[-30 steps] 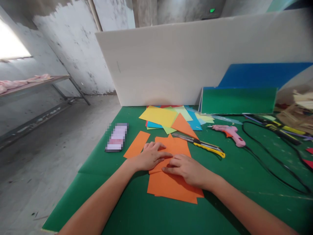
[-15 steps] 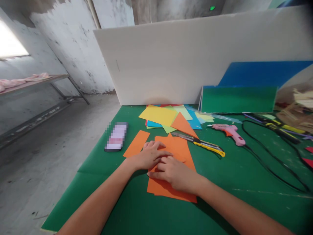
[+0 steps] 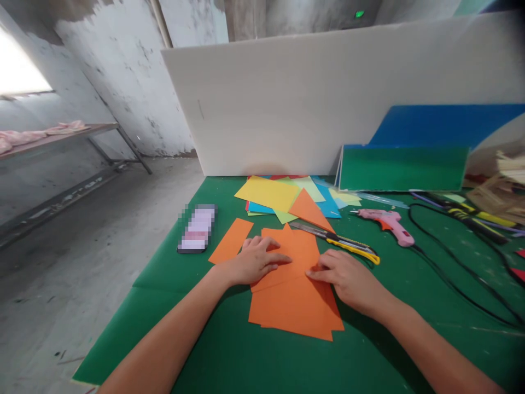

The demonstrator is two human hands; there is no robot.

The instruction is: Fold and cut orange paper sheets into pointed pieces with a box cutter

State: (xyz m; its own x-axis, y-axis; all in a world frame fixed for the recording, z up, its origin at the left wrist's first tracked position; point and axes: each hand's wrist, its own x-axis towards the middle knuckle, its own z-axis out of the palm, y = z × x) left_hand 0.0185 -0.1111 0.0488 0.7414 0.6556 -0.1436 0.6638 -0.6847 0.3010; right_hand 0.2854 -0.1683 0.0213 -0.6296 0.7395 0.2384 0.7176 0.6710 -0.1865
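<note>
Overlapping sheets of orange paper point(image 3: 287, 303) lie on the green tabletop in front of me. My left hand point(image 3: 259, 259) rests on their left side, fingers spread and pressing the paper down. At the right edge, my right hand point(image 3: 342, 273) has its fingers curled and its thumb laid on the orange paper, pinching a sheet there. The lower right corner of one sheet juts out past the others. A separate orange strip point(image 3: 231, 241) lies left of my left hand. Just beyond my right hand is a yellow utility knife point(image 3: 353, 247) with its blade out.
A phone point(image 3: 198, 229) lies at the left. Behind the orange sheets are yellow paper point(image 3: 266, 191) and other coloured pieces. A pink glue gun point(image 3: 389, 223) with a black cord lies right. A white board point(image 3: 287, 104) stands at the back, with a green panel point(image 3: 404, 168) before it.
My right hand has moved right, away from my left hand, to the edge of the orange paper. One sheet's corner now sticks out at the lower right. My left hand stays put.
</note>
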